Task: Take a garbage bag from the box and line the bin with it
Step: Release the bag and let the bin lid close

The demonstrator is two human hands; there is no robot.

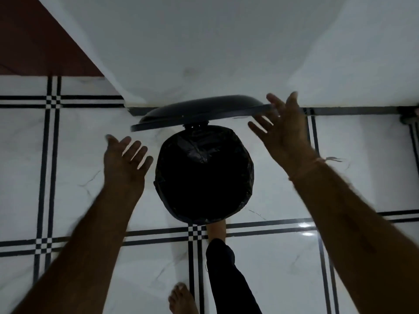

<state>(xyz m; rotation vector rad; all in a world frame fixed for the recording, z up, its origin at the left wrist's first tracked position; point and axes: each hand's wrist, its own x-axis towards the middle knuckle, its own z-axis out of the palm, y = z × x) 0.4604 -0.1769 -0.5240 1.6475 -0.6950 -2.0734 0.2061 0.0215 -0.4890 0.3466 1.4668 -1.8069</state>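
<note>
Lined bin [204, 175] between two splayed hands — neither grip touching.

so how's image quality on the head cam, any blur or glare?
Head view: dim overall; right hand and left hand motion-blurred; glare spots on the floor tiles; garbage bag interior is crushed black; straight tile lines bow from wide-angle distortion.

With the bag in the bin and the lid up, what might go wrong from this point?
The lid is raised, apparently by a foot at the bin's base; if it lifts, the lid may drop near the right hand. The bag looks folded over the rim, but its back edge is crumpled and may slip inside. Both hands are open and off the bag, the left hand included, so nothing holds it.
</note>
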